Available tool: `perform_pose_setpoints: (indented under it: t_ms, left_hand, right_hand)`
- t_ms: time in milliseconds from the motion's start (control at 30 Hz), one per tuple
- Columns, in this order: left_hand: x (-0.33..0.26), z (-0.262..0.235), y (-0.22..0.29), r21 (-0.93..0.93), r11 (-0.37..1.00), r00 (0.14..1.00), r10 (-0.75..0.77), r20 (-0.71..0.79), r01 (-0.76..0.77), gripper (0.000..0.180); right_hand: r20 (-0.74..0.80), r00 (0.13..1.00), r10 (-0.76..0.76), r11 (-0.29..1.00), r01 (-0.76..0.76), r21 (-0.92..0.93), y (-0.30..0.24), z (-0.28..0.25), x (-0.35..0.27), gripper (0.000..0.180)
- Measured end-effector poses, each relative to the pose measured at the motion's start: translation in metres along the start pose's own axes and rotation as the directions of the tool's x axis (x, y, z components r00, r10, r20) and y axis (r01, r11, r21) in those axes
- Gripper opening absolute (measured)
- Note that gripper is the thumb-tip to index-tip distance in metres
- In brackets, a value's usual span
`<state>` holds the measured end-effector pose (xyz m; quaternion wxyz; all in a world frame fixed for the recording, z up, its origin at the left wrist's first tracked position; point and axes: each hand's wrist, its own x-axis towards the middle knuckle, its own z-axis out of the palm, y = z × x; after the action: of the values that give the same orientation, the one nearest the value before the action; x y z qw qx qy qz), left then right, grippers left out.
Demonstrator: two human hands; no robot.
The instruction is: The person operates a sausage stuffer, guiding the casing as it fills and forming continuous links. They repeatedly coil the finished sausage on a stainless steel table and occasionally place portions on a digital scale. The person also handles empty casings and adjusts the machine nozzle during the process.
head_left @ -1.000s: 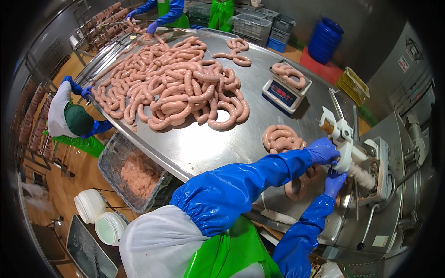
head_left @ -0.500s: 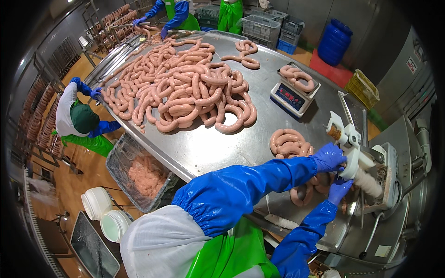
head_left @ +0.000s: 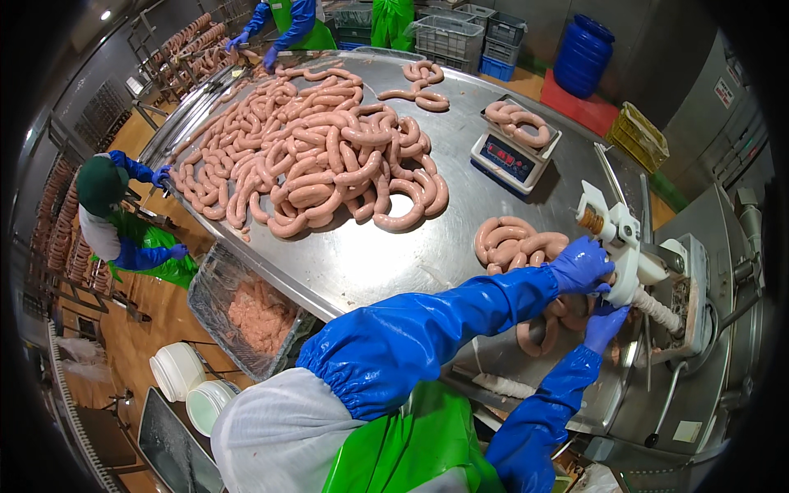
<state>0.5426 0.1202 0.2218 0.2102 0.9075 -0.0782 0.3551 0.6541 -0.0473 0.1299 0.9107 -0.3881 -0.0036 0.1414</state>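
Note:
Both my hands wear blue gloves and long blue sleeves. My left hand [head_left: 580,264] is closed on the white twisting head [head_left: 618,246] of a sausage stuffer at the right. Just below it, my right hand [head_left: 606,323] grips the casing-covered filling tube [head_left: 654,310]. A coil of pink sausage [head_left: 516,242] lies on the steel table [head_left: 386,255] beside my left hand, and more links hang under my hands [head_left: 538,333].
A large heap of sausage rings [head_left: 316,160] covers the table's far half. A scale [head_left: 511,154] carries another coil. A crate of raw meat [head_left: 255,312] and white buckets [head_left: 185,382] stand at lower left. Other workers stand at the left [head_left: 115,218] and far end [head_left: 288,20].
The view has shifted slightly, so the stuffer and table sit a little lower and closer. Both hands stay on the stuffer head and tube; the worker at left has moved a little.

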Motion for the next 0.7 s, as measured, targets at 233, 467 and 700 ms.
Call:
perform_pose_setpoints:
  t_ms: [233, 467, 700]
  left_hand:
    - [0.007, 0.009, 0.000, -0.009, 0.996, 0.996, 0.092, -0.021, -0.092, 0.017]
    - [0.006, 0.005, -0.004, 0.063, 0.996, 0.990, 0.059, 0.130, -0.067, 0.028]
    - [0.006, 0.014, -0.005, 0.095, 0.987, 0.984, 0.118, 0.130, -0.131, 0.028]
  right_hand:
    - [0.139, 0.990, 0.014, 0.998, -0.006, -0.060, -0.004, -0.018, 0.005, 0.045]
    - [-0.083, 0.996, -0.036, 0.999, 0.035, -0.021, 0.010, 0.023, -0.017, 0.037]
    - [0.097, 0.980, -0.177, 0.947, 0.196, -0.255, -0.003, 0.009, -0.017, 0.038]
